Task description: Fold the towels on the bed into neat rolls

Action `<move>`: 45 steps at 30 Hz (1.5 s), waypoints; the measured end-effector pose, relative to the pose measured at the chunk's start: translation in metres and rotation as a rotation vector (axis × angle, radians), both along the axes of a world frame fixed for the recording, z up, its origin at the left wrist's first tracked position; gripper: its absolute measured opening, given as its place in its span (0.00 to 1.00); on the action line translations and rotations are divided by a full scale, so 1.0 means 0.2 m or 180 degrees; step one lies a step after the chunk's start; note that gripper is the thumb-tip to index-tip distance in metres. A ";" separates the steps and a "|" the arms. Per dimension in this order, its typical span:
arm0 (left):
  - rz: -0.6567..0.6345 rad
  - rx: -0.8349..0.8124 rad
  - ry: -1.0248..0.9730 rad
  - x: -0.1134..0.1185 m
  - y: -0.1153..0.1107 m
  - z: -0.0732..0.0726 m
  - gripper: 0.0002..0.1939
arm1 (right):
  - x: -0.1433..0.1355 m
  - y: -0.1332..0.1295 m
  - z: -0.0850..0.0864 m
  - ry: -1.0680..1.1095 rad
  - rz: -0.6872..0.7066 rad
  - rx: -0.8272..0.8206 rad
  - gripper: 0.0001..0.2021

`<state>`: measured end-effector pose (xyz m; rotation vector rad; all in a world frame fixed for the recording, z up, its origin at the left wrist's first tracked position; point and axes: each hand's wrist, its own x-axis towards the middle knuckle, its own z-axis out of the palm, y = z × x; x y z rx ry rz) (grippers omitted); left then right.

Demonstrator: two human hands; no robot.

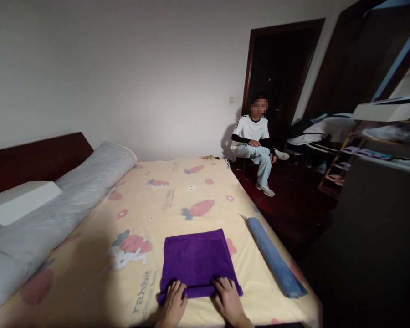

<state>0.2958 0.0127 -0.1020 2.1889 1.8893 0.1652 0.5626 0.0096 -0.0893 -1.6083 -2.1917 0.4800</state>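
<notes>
A purple towel [198,255] lies folded into a rough square on the bed, its near edge turned over in a narrow roll. At the left end of that roll my left hand [175,298] has its fingers curled over the fabric. My right hand [227,294] grips the same roll nearer its right end, fingers bent and knuckles up. Both thumbs are partly hidden. To the right of the towel, apart from it, a blue cloth roll [275,257] lies lengthwise near the bed's edge.
The bed has a yellow printed sheet [171,214]. A long grey plastic-wrapped roll [71,200] and a white box [23,200] lie at left. A person [254,136] sits beyond the far right corner. A dark cabinet [379,237] and a shoe rack [341,164] stand at right.
</notes>
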 end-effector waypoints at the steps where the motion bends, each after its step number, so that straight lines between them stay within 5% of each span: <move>1: 0.0061 0.0113 0.0101 -0.07 0.00 0.01 0.21 | 0.06 0.00 0.00 -0.0038 -0.0079 0.0045 0.21; 4: 0.0113 0.0469 0.0407 -0.24 0.00 0.01 0.21 | 0.19 0.01 -0.02 -0.0121 -0.0244 0.0103 0.21; 7: 0.0112 0.0534 0.0426 -0.25 0.00 0.01 0.23 | 0.16 0.00 -0.03 -0.0151 -0.0317 0.0194 0.22; 13: -0.0201 0.0012 -0.0276 0.14 0.01 0.05 0.26 | -0.18 0.00 0.02 0.0037 0.0033 0.0069 0.19; 16: -0.0129 0.0082 -0.0454 0.23 0.02 0.06 0.25 | -0.21 0.02 0.03 0.0052 0.0032 0.0048 0.17; 23: 0.0430 0.0672 0.0105 -0.17 0.00 -0.01 0.18 | 0.24 0.03 -0.05 -0.0186 -0.0643 0.0488 0.15; 26: 0.0593 0.0876 0.0325 -0.24 -0.01 -0.03 0.19 | 0.30 0.02 -0.06 -0.0217 -0.0848 0.0584 0.16; 29: 0.0471 0.0846 0.0183 -0.12 0.00 -0.03 0.21 | 0.16 0.00 -0.01 -0.0054 -0.0643 0.0589 0.17; 33: -0.0240 0.0674 -0.0290 0.18 0.02 -0.06 0.22 | -0.16 -0.03 0.07 0.0235 0.0295 0.0336 0.19; 36: -0.0272 0.0559 -0.0410 0.26 0.03 -0.08 0.22 | -0.24 -0.01 0.06 0.0210 0.0440 0.0141 0.21; 45: 0.0317 0.0914 0.0033 -0.23 -0.02 -0.08 0.22 | 0.17 0.05 -0.05 -0.0081 -0.0172 0.0068 0.24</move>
